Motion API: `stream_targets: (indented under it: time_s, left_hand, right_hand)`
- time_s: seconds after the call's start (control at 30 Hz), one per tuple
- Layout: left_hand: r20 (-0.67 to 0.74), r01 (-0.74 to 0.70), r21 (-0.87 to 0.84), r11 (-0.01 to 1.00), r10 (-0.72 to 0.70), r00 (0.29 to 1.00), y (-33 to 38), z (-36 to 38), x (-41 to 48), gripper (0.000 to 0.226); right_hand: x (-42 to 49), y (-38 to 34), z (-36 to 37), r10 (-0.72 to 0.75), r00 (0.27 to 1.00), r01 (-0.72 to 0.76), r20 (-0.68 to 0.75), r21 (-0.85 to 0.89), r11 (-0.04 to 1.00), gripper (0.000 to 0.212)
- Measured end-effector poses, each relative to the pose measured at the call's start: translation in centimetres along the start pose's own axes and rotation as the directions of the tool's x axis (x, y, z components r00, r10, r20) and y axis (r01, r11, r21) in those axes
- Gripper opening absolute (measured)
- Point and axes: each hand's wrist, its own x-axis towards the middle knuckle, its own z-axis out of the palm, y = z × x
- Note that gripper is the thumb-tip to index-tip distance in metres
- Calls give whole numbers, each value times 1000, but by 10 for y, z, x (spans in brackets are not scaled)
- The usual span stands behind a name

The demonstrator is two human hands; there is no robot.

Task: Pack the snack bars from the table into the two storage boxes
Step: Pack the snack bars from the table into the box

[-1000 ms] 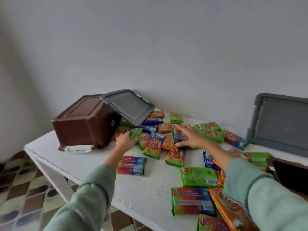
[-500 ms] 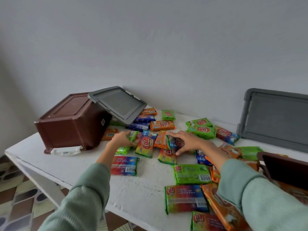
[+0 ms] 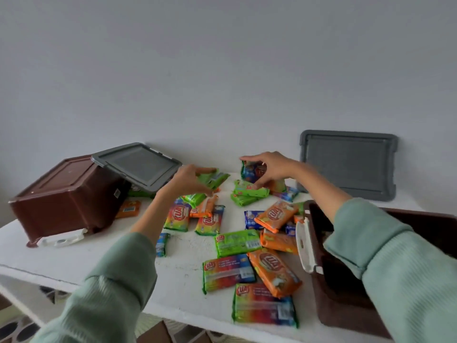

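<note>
On the far left of the white table (image 3: 74,261) I see a brown storage box (image 3: 66,194) tipped on its side. Its grey lid (image 3: 138,164) hangs half open toward the middle and its white latch (image 3: 61,240) lies against the tabletop. An orange bar (image 3: 128,209) lies just beside the box's mouth.

Next comes the left hand (image 3: 188,180), raised over the pile. Its thumb and fingers pinch a green bar (image 3: 214,177) by one end.

Below and between the two arms, the loose snack bars (image 3: 227,272) are scattered across the table's middle. They are green, orange, blue and rainbow wrappers, several of them overlapping.

Further right, the right hand (image 3: 269,169) has its fingers curled down round a blue-and-red bar (image 3: 252,172). It holds that bar on edge just above two stacked green bars (image 3: 249,193).

Behind that hand a second grey lid (image 3: 346,164) leans upright against the wall. At the table's right end stands the second brown box (image 3: 346,305), open at the top, with a white latch (image 3: 305,243) on its near-left wall. The right sleeve (image 3: 395,263) crosses over the box and hides much of its inside, so I cannot tell what it holds.
</note>
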Motion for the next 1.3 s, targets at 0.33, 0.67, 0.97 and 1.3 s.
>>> stream_targets:
  time_s: [0.33,0.67,0.97,1.3]
  left_hand:
    - [305,-527,-51,848,516,800,203,79,-7,67]
    - [488,-661,139,737,530,694,234,186,-8,69]
    - [478,-735,189,651,593,648,238,193,-7,73]
    - [453,-727,252,638,587,672,236,188,-6,74]
  right_hand:
    - [-195,98,-53,378,924,-358,57,-214,909,92]
    - [-248,159,15,471,882,-457,-4,-248,854,80]
    - [-238,155,18,413,911,-380,16,-360,852,86]
    - [-240,152,20,346,932,-362,-111,-367,857,76]
